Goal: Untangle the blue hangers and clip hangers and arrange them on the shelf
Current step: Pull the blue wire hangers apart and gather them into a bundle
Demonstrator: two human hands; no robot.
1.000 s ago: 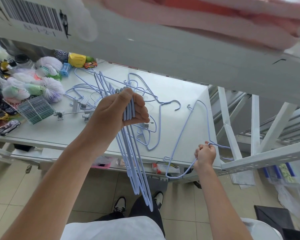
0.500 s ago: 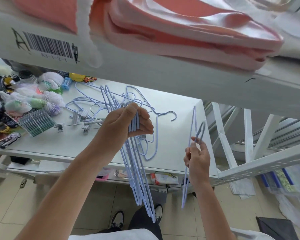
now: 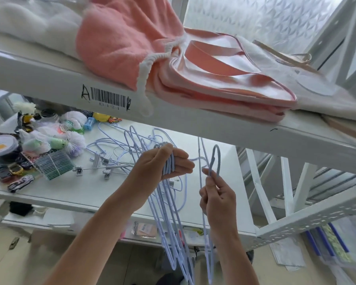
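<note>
My left hand [image 3: 158, 164] grips a bundle of several blue hangers [image 3: 173, 227] by their hooks; their bodies hang down below the shelf edge. My right hand [image 3: 218, 194] pinches the neck of a single blue hanger [image 3: 215, 159], hook up, body hanging down, close to the right of the bundle. More tangled blue hangers [image 3: 119, 140] lie on the white shelf [image 3: 74, 188] behind my left hand. Metal clip hangers [image 3: 105, 167] lie on the shelf just left of my left hand.
Small toys, toy cars [image 3: 21, 182], net bags [image 3: 74, 144] and a green comb pack [image 3: 53, 164] crowd the shelf's left side. An upper shelf [image 3: 193, 124] with pink cloth [image 3: 132, 44] juts overhead. A white perforated rail [image 3: 310, 223] runs at the right.
My right hand lifted the single hanger off the shelf edge, turned it upright and brought it left toward the bundle. The view has tilted upward. My left hand keeps its grip.
</note>
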